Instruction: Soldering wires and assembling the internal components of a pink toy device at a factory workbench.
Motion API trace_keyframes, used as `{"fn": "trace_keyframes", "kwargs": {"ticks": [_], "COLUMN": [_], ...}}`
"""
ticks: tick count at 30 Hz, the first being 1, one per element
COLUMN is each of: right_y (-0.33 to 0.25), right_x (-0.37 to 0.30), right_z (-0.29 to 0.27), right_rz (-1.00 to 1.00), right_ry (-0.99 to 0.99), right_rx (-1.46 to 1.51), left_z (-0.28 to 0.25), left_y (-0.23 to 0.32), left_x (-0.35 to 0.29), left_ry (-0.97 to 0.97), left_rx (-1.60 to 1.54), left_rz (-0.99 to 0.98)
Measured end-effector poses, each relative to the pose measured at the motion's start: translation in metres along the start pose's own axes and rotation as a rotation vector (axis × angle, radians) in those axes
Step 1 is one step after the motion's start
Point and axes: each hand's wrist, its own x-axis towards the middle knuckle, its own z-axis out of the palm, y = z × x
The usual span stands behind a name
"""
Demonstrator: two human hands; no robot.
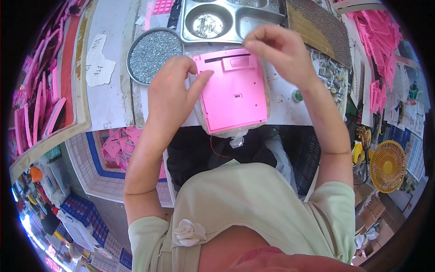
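Observation:
A flat pink plastic casing (233, 99) with a slot along its far edge and several small holes lies on a plastic-wrapped pad at the table's near edge. A thin red wire (211, 147) hangs from its near side. My left hand (171, 88) grips the casing's far left corner, its thumb on the top face and fingers at the edge. Above the far right corner is my right hand (283, 52), thumb and forefinger pinched together. Whatever those fingertips hold, if anything, is too small to make out.
A round dish (154, 54) of small metal screws stands left of the casing. Behind it sits a metal compartment tray (235, 36) with small parts. Pink pieces are piled at far left and far right. A white crate (90, 156) with pink parts stands below the table.

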Motion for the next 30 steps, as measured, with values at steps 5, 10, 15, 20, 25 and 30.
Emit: {"fn": "trace_keyframes", "kwargs": {"ticks": [5,10,15,20,25,30], "right_y": [-0.001,-0.009,-0.012,0.013,0.015,0.019], "right_x": [-0.036,-0.057,-0.08,-0.085,-0.079,-0.08], "right_z": [0.032,0.044,0.051,0.023,0.007,0.003], "right_rz": [-0.258,-0.459,-0.391,-0.215,-0.288,-0.349], "right_ry": [0.161,0.284,0.392,0.458,0.361,0.279], "right_rx": [0.119,0.095,0.123,-0.054,-0.49,-0.635], "left_z": [0.002,0.01,0.021,0.023,0.037,0.039], "left_y": [0.041,0.03,0.046,0.021,0.011,0.019], "left_x": [-0.001,-0.007,-0.019,0.049,0.098,0.112], "left_ry": [-0.223,-0.512,-0.491,0.001,-0.253,-0.362], "left_rx": [-0.989,-1.505,-1.674,-0.1,0.162,0.328], "left_rz": [-0.271,-0.561,-0.605,0.13,0.322,0.47]}}
